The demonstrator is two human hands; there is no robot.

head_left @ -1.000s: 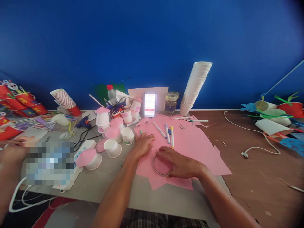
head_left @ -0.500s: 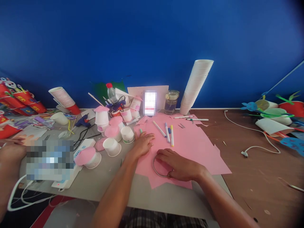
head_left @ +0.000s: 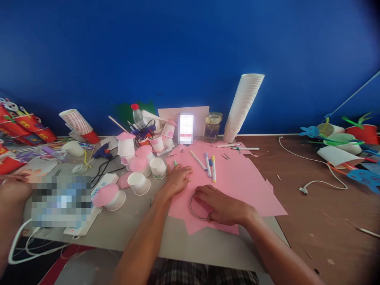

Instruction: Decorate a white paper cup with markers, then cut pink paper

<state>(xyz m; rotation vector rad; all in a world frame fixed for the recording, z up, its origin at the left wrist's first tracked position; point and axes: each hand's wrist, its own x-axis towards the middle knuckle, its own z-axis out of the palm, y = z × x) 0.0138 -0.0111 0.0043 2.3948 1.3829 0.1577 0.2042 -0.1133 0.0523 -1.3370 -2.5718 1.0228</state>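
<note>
Pink paper (head_left: pixel 246 182) with a jagged cut edge lies in front of me. My right hand (head_left: pixel 218 204) grips a thin round metal-looking ring (head_left: pixel 192 209) that rests flat on it, fingers at the far rim and thumb at the near rim. Farther left, my left hand (head_left: pixel 178 180) lies flat on the paper's left part, fingers stretched out. A small green tip (head_left: pixel 175 162) shows just beyond that hand; the rest of it is hidden. Beyond the hands lie several markers, among them one with a yellow cap (head_left: pixel 214 169).
White paper cups (head_left: pixel 139 183), some with pink paper tops, stand at left beside a power strip (head_left: pixel 99 194). A tall leaning cup stack (head_left: pixel 243 109), a lidded jar (head_left: pixel 212 128) and a blurred bright screen (head_left: pixel 186 128) are behind. Another person's hand (head_left: pixel 14 190) is far left.
The whole view has shifted very slightly. Both hands and the ring keep their places on the pink paper.
</note>
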